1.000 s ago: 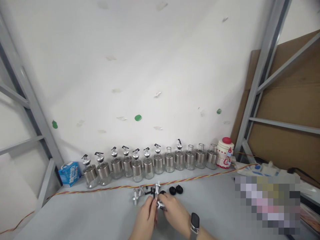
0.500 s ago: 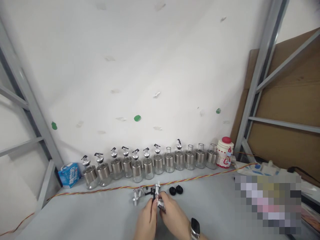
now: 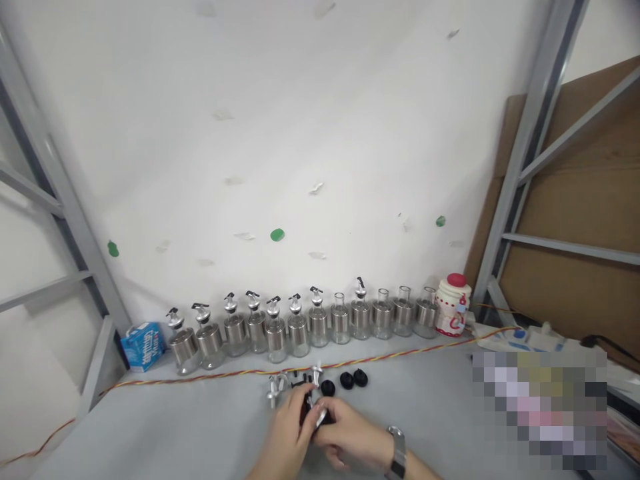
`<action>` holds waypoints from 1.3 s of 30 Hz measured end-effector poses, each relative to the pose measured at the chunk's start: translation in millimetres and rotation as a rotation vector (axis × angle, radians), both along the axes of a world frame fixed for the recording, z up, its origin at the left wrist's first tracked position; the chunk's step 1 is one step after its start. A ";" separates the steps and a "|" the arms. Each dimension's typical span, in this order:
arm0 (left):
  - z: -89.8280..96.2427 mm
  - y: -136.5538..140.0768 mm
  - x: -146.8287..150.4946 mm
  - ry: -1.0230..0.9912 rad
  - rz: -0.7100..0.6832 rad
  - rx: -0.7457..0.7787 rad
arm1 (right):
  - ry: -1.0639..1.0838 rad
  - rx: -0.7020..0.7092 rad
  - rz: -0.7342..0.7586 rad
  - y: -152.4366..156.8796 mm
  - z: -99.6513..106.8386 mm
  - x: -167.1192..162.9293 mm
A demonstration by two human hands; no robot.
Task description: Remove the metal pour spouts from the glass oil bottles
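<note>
My left hand (image 3: 289, 427) and my right hand (image 3: 353, 432) meet at the front of the table, fingers closed around a silver bottle pourer (image 3: 321, 419) with black parts. Fingers cover most of it. Just beyond the fingertips lie small black pieces (image 3: 300, 383), partly hidden by my left hand. Silver pourer tops (image 3: 273, 390) rest to the left of these, and another silver top (image 3: 317, 373) stands behind my hands. Three round black stoppers (image 3: 347, 380) lie on the right of the loose parts.
Glass bottles with steel bands (image 3: 277, 331) line the wall, several topped with pourers and others bare-necked. A blue box (image 3: 143, 348) stands at the left end, a cream jar with red lid (image 3: 453, 307) at the right. A red-yellow twisted cord (image 3: 220, 378) crosses the grey table (image 3: 165, 420).
My right hand has turned over, so the watch face no longer shows. Both hands have closed in lower around the pourer, and a third black stopper now shows behind them.
</note>
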State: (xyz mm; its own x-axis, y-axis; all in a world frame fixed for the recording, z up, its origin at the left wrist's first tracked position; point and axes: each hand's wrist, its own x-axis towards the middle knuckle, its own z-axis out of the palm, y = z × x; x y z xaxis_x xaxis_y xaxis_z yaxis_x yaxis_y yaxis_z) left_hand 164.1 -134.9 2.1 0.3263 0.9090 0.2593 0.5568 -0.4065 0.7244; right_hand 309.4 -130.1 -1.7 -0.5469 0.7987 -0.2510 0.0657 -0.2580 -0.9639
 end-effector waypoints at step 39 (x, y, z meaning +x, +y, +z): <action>-34.1 12.5 24.7 0.244 0.188 0.037 | -0.282 0.374 -0.192 -5.0 6.4 -0.7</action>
State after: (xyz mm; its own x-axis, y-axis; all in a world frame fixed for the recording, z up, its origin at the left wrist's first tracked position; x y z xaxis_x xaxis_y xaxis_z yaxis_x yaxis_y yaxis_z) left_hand 188.8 -122.4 -32.0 0.2096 0.9509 0.2277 0.7807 -0.3029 0.5465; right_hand 308.7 -135.1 4.7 -0.3334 0.9417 -0.0451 0.3218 0.0687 -0.9443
